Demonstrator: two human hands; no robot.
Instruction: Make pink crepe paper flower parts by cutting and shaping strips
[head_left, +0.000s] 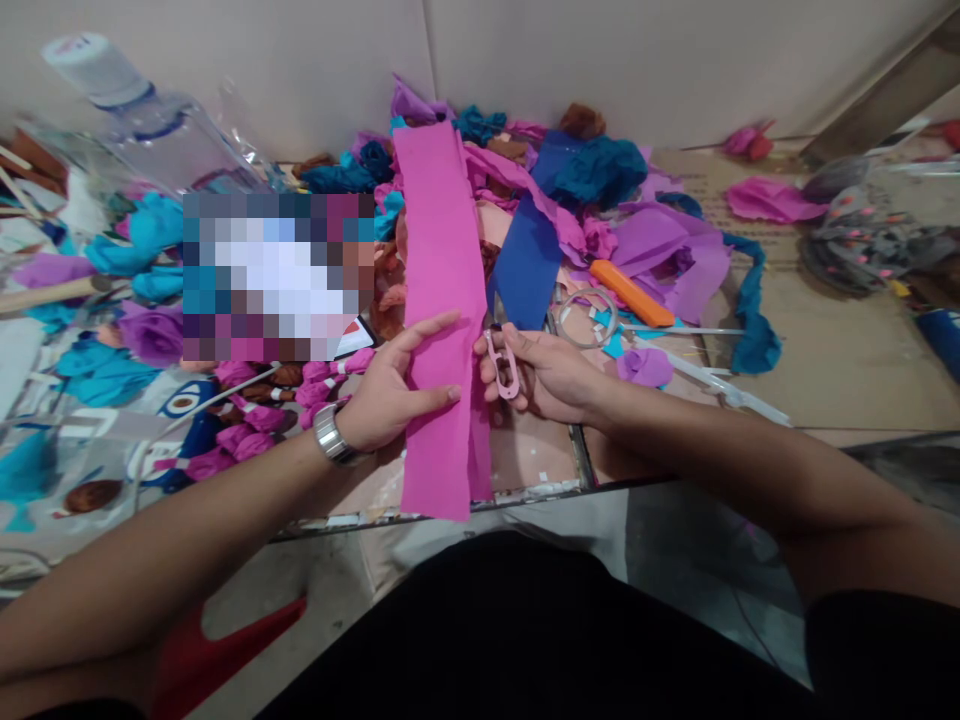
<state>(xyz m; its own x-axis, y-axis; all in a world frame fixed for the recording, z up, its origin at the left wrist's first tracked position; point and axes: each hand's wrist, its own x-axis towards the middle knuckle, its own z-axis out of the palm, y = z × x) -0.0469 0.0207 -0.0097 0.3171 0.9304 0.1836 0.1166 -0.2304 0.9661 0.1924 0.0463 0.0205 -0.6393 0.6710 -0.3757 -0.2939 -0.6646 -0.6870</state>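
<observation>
Long magenta crepe-paper strip (442, 250) hangs over the worktop's (540, 488) near edge. Left hand (386, 390) grips the strip's left edge, fingers laid across it. Right hand (551, 375) is closed around small pink-handled snips (504, 368) at its right edge. Judgement: keep the strip taut and the blades square.

A single camera sits on the person's head and looks forward and steeply down, so the lap fills the 6 o'clock edge and the forearms run in from 7 and 5 o'clock. It is close: the left hand (386, 385) holding the pink paper strip (442, 300) and the right hand (544, 375) holding the pink snips (504, 365) sit mid-frame. The bench (536, 455) spreads toward 12 o'clock, ending at a pale wall (600, 60).
</observation>
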